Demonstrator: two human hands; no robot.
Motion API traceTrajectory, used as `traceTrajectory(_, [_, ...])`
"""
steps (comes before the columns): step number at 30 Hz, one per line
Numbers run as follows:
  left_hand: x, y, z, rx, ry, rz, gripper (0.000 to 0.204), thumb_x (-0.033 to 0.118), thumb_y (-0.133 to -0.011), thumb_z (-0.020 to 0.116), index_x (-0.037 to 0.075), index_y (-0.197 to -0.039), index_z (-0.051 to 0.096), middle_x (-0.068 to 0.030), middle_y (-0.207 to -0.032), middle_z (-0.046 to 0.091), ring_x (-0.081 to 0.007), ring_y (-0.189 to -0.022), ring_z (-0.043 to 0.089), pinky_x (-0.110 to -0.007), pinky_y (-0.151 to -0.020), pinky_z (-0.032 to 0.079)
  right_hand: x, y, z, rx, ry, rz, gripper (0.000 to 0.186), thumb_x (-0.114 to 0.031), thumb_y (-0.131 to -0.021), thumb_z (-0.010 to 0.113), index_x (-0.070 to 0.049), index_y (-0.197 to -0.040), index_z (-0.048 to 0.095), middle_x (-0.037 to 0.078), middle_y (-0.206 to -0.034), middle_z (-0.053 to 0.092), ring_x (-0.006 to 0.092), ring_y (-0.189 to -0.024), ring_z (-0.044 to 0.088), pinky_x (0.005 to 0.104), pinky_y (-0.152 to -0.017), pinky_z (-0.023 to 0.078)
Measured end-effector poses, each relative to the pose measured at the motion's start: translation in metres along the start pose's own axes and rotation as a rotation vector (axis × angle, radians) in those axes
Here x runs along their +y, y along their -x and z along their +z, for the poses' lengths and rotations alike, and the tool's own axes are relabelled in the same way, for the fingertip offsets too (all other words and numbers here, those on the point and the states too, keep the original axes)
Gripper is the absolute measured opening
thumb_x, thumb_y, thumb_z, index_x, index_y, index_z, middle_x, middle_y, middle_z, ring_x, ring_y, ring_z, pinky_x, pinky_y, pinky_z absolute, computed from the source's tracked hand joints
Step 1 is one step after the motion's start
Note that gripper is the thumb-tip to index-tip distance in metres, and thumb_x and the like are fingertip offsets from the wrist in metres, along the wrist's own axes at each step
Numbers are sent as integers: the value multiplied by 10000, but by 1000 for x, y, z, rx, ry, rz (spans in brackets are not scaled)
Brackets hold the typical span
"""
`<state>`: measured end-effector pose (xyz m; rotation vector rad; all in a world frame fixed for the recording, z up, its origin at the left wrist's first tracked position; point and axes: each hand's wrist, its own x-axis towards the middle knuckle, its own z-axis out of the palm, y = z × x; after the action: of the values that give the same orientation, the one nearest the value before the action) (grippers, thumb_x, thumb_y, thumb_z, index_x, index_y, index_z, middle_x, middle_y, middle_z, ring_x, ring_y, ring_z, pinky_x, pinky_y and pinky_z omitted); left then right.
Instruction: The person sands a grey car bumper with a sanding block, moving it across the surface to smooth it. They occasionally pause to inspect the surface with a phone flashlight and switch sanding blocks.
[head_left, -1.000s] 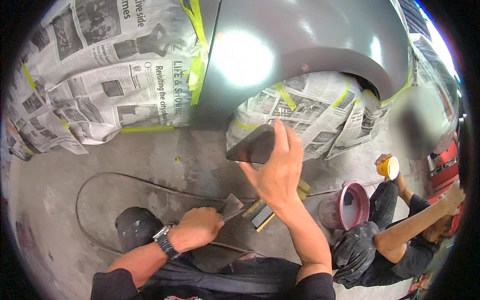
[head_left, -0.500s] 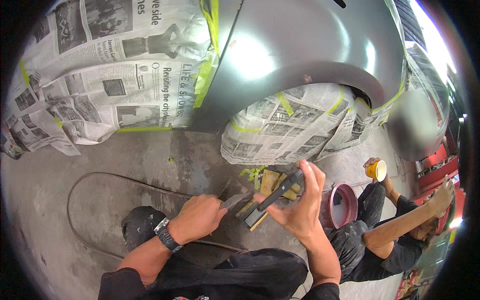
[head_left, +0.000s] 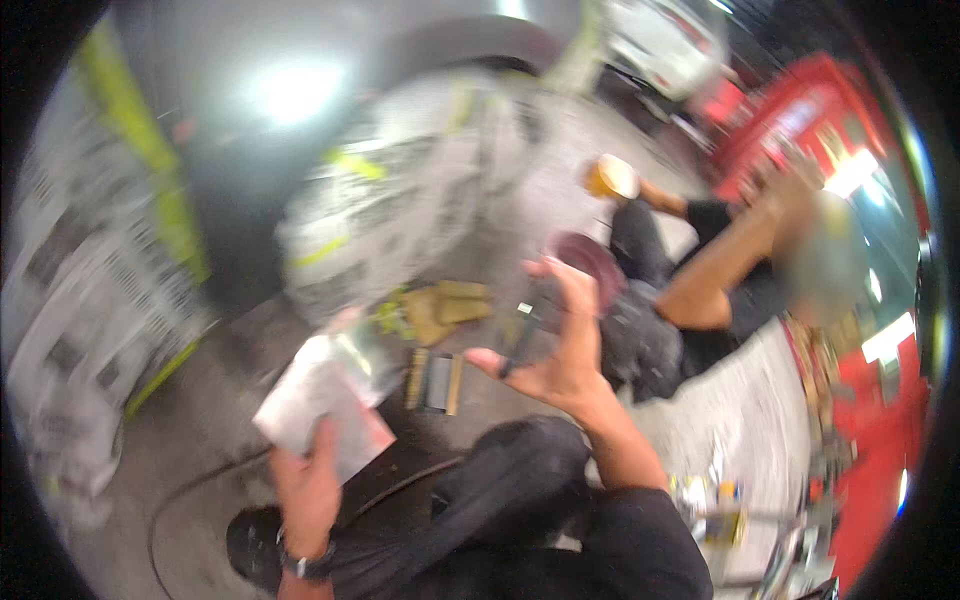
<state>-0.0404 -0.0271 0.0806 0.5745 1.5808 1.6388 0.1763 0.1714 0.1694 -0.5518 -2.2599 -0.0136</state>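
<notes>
Both hands: L grip (head_left: 305, 480) pinches sheet (head_left: 320, 400), R (head_left: 550, 350) apart.

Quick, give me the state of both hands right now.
Left hand: closed on a pale flat sheet.
Right hand: gripping a dark flat block, too blurred to identify.

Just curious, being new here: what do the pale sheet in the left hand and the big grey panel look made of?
Sheet: looks like thin paper, matte and pale, bent at a corner; blur leaves it unsure. Panel: likely painted metal, smooth grey with a bright glare spot.
</notes>
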Motion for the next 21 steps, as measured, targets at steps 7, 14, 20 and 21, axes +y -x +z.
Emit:
traceTrajectory(7, [-11, 2, 17, 5, 390, -177, 294, 139, -987, 660, -49, -1209, 616, -83, -1151, 678, -134, -1000, 640, -290, -857, 507, 37, 17, -61, 17, 185, 124, 1132, -300, -593, 976, -12, -1459, 306, 176, -1258, 530, 299, -1195, 542, 424, -1006, 440])
traceTrajectory(14, [-13, -3, 10, 20, 627, -247, 293, 136, -979, 672, 4, -1236, 626, -36, -1175, 679, -118, -1057, 630, -298, -882, 523, 40, 41, -76, 81, 138, 309, 1113, -243, -603, 952, 27, -1467, 304, 195, -1341, 492, 302, -1260, 491, 425, -1103, 358])
traceTrajectory(20, [-3, -4, 9, 26, 799, -222, 288, 133, -997, 645, 28, -1264, 620, -25, -1191, 672, -118, -1062, 630, -305, -898, 520, 37, 44, -70, 23, 91, 307, 1085, -287, -656, 911, 45, -1475, 281, 179, -1324, 462, 301, -1260, 476, 440, -1111, 341])
traceTrajectory(21, [-4, -5, 9, 28, 805, -221, 289, 132, -1000, 639, 31, -1270, 618, -26, -1196, 670, -118, -1064, 629, -305, -899, 519, 35, 43, -68, 22, 72, 330, 1088, -299, -655, 912, 44, -1473, 284, 176, -1317, 465, 298, -1259, 477, 444, -1113, 339])
